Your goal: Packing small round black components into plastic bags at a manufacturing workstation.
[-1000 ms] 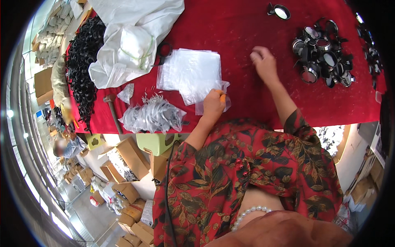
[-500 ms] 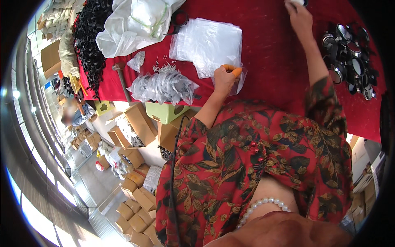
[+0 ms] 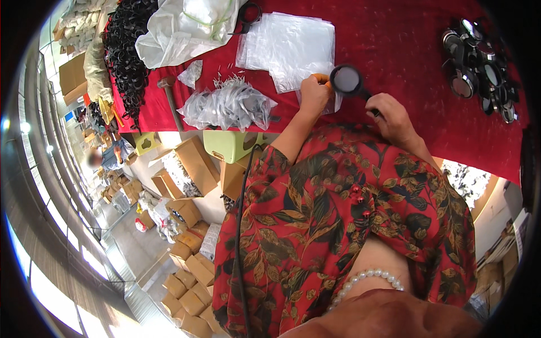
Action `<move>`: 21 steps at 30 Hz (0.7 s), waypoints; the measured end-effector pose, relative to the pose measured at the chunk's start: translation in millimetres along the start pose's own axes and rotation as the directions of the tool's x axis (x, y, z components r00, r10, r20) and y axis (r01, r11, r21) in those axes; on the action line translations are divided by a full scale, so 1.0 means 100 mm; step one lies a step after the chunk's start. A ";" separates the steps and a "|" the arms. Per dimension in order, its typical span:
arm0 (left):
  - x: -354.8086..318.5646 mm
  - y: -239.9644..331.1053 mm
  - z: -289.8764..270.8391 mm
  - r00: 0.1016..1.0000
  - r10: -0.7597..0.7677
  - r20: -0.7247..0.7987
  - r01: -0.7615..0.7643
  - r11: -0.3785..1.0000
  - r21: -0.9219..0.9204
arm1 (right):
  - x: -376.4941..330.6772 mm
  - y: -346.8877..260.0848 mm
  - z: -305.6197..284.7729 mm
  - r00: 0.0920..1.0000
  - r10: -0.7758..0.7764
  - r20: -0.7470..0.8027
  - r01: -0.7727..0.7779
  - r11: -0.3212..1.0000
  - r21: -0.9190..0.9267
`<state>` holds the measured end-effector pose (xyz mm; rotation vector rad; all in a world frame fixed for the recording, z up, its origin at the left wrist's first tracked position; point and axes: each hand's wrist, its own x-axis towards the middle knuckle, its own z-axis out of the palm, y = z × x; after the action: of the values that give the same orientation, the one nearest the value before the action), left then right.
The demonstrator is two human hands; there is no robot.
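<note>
My right hand (image 3: 394, 118) grips the black handle of a small round mirror (image 3: 346, 80) and holds it over the red table (image 3: 394, 50). My left hand (image 3: 313, 94) pinches the edge of a clear plastic bag (image 3: 332, 104), with an orange cover on one fingertip. Bag and mirror touch at the table's near edge. A stack of flat clear bags (image 3: 290, 48) lies just beyond my left hand.
A heap of round black mirrors (image 3: 479, 70) sits at the right of the table. A pile of filled clear bags (image 3: 228, 107), a white sack (image 3: 186, 28) and black chain-like goods (image 3: 127, 56) lie to the left. Cardboard boxes (image 3: 191, 163) stand on the floor below.
My right hand came back from the far side of the table toward me, now carrying a round mirror. My left hand stayed at the bag near the table edge.
</note>
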<state>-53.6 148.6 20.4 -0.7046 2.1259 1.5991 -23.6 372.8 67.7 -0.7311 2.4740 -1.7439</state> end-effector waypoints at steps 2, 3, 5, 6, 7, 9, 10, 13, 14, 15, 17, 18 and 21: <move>0.08 -0.17 0.00 0.991 0.116 -0.071 -0.117 0.993 -0.008 | -0.01 -0.03 0.07 0.997 0.020 0.080 -0.019 1.000 -0.010; 0.07 -0.16 0.01 0.991 0.117 -0.063 -0.118 0.993 -0.009 | -0.04 -0.02 0.07 0.997 0.026 0.076 -0.024 1.000 -0.016; 0.04 -0.07 0.01 0.994 -0.100 0.032 0.105 0.968 -0.229 | -0.07 0.06 0.06 0.997 0.020 0.075 -0.009 0.989 -0.147; 0.04 -0.10 0.00 0.994 -0.099 0.037 0.105 0.968 -0.230 | -0.10 0.09 0.07 0.997 0.023 0.073 -0.011 0.989 -0.150; 0.07 -0.12 -0.04 0.991 -0.099 0.088 0.117 0.965 -0.233 | -0.11 0.13 0.08 0.991 0.031 0.128 -0.006 0.982 -0.190; 0.09 -0.14 -0.08 0.986 -0.095 0.137 0.126 0.963 -0.238 | -0.09 0.14 0.09 0.982 0.038 0.183 0.005 0.973 -0.230; 0.08 -0.14 -0.08 0.994 -0.040 0.102 0.054 0.989 -0.139 | -0.08 0.13 0.08 0.976 -0.002 0.219 0.068 0.954 -0.293; 0.03 -0.13 -0.06 0.966 0.258 0.009 -0.256 0.952 0.166 | -0.04 0.07 0.07 0.952 -0.089 0.292 0.200 0.904 -0.378; 0.01 -0.11 -0.05 0.873 0.487 -0.003 -0.452 0.812 0.370 | -0.02 0.04 0.06 0.935 -0.135 0.329 0.267 0.877 -0.399; -0.02 -0.08 -0.03 0.871 0.491 -0.004 -0.455 0.810 0.369 | 0.00 0.01 0.07 0.935 -0.137 0.328 0.269 0.875 -0.402; -0.06 -0.03 0.00 0.736 0.677 0.019 -0.560 0.592 0.580 | 0.03 -0.05 0.08 0.920 -0.136 0.367 0.299 0.849 -0.436; -0.10 0.02 0.01 0.733 0.680 0.021 -0.563 0.590 0.579 | 0.04 -0.05 0.09 0.921 -0.135 0.365 0.298 0.847 -0.439; -0.16 0.11 0.02 0.620 0.767 0.164 -0.634 0.367 0.680 | 0.09 -0.02 0.17 0.914 -0.167 0.370 0.335 0.827 -0.453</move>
<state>-47.4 156.1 37.8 0.4446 3.1273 0.8179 -26.2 353.6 65.6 -1.3162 2.7027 -0.8884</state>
